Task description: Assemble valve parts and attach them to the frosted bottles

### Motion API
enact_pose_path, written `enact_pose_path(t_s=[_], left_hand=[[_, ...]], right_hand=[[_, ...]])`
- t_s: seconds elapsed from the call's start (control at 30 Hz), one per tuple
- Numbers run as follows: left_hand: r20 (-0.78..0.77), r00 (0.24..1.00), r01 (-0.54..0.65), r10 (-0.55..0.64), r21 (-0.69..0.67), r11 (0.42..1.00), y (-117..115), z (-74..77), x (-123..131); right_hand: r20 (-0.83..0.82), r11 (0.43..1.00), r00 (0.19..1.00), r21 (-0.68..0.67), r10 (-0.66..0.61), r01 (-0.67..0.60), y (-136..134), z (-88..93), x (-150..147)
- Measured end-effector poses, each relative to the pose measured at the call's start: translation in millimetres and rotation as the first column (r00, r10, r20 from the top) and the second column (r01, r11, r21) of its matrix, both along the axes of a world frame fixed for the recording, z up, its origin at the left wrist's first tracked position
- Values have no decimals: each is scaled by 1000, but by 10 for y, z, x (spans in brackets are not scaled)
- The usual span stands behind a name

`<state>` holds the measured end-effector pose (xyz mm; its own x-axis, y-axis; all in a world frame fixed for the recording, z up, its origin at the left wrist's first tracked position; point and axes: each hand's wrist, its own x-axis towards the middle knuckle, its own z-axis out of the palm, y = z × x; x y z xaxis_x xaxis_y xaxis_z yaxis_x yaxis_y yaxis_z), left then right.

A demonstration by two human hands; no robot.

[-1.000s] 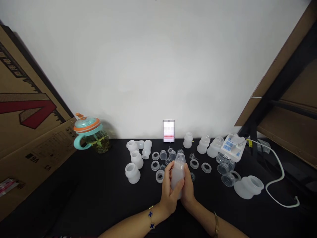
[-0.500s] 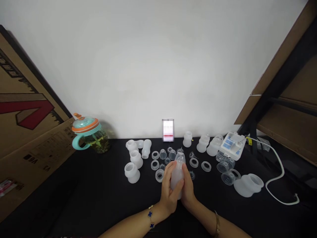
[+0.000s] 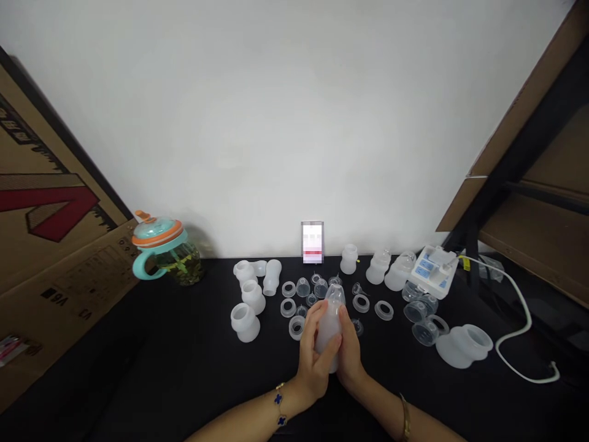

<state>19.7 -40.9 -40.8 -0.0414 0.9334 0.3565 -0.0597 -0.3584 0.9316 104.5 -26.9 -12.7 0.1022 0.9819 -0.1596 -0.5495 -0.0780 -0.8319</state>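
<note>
Both my hands hold a frosted white baby bottle point(image 3: 330, 324) upright over the black table point(image 3: 175, 362), with a clear teat on its top. My left hand point(image 3: 311, 359) wraps its left side and my right hand point(image 3: 350, 356) wraps its right side, fingers closed round the body. Around them lie several white bottle bodies point(image 3: 245, 321), clear screw rings point(image 3: 288, 307) and small clear caps point(image 3: 302, 286).
A teal and orange handled cup point(image 3: 163, 252) stands at the back left beside a cardboard box point(image 3: 55, 233). A white pump unit point(image 3: 433, 271) with a white cable point(image 3: 519, 331) sits at the right. A large white bottle point(image 3: 462, 347) lies near it. A wooden shelf point(image 3: 529, 184) rises at the right.
My hands and the bottle have barely shifted; only the view has moved slightly.
</note>
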Motion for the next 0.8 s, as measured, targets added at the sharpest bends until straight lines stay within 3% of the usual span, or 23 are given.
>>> enact_pose_path(t_s=[0.13,0.27,0.43,0.8], left_hand=[[-30,1000,3,-1,40,999,2,-1,3],[-42,999,-7,9,64,998,-14,37,5],[-64,998,-1,11,141,990,-16,87,-2],[-3,999,51,-51,26,998,-15,83,13]], right_hand=[[24,1000,999,-4,-22,22,-3,-57,3],[67,988,992,121,-107,99,-4,-64,9],[76,988,993,132,-87,77,-3,-15,12],[120,987,986,126,-118,102,-4,17,13]])
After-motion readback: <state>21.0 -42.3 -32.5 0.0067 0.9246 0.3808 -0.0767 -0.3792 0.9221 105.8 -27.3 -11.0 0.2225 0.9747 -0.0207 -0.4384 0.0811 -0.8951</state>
